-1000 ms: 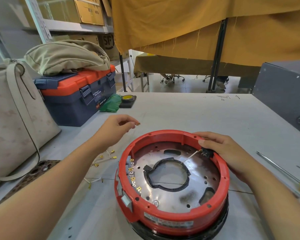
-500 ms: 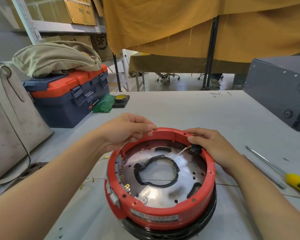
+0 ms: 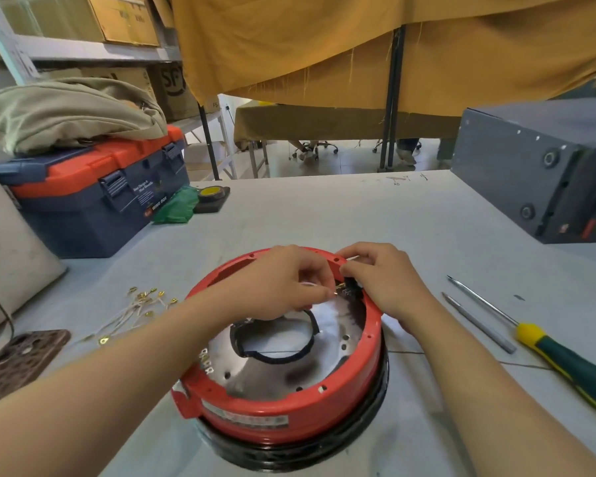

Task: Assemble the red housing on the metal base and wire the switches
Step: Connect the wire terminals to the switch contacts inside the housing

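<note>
Sitting nearest: round red plastic housing (image 3: 272, 404) on shiny metal base (image 3: 283, 366). Beyond, left hand (image 3: 283, 284) pinching thin white wire with brass terminal (image 3: 336, 293); right hand (image 3: 386, 280) clamped on small black switch (image 3: 351, 287) at far rim. Best pushed square, switch braced. Farther left, loose spare leads (image 3: 131, 311).

workshop, toolbox (image 3: 93, 197), screwdriver (image 3: 565, 359), shelved cartons (image 3: 124, 18)
</note>
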Demonstrator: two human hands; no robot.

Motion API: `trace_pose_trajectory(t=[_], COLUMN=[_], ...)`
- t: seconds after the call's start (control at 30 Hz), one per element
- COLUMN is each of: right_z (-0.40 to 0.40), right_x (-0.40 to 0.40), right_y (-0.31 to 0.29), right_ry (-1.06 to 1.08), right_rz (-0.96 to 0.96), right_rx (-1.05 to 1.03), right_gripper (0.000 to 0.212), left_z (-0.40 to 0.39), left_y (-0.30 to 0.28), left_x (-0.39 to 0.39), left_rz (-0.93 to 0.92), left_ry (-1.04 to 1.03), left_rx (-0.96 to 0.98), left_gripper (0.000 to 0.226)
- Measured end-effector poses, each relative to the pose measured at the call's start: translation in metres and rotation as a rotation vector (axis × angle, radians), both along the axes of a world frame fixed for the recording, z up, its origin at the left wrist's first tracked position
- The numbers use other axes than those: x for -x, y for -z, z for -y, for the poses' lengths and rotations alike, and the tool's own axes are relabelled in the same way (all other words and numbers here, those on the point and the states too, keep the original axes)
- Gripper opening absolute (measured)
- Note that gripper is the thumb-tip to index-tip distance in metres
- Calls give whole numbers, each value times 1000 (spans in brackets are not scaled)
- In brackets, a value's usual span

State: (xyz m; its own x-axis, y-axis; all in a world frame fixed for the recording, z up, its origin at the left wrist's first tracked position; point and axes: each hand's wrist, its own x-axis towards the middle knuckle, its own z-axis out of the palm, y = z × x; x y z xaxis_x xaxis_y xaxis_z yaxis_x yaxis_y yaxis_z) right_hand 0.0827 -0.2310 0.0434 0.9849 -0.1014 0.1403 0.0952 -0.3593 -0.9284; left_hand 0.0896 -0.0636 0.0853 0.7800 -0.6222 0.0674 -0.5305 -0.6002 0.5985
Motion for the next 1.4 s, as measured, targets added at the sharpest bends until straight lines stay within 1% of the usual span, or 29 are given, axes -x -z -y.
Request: trace_pose_trajectory(t=[0.07, 0.2, 0.3, 0.4, 0.6, 0.77, 1.03, 1.4], right_z=[1, 1, -1, -3, -4, -3, -4, -4], right_x=[0, 1, 1, 1, 0, 1, 1, 1], right_y=[0, -1, -1, 0, 1, 1, 1, 0], right_ry=[27, 88, 132, 164, 167, 158, 153, 156], right_rz=[11, 28, 35, 42, 40, 47, 41, 35], right_rx=[14, 43, 64, 68, 65, 62, 45, 45], right_gripper=[20, 19, 19, 18, 17, 17, 17, 18], left_z=[7, 15, 19, 21, 21, 22, 20, 24], left_y=[4, 9, 11, 16, 22, 23, 23, 24], left_x=[1, 3, 4, 3, 5, 6, 4, 5], left_rz=[84, 187, 299, 356, 400, 383, 355, 367], left_ry=[-20, -57, -46, -83, -133, -126, -147, -156], left_rx=[-11, -5, -50, -62, -31, -67, -51, -80], left_gripper=[6, 12, 13, 11, 9, 7, 6, 12])
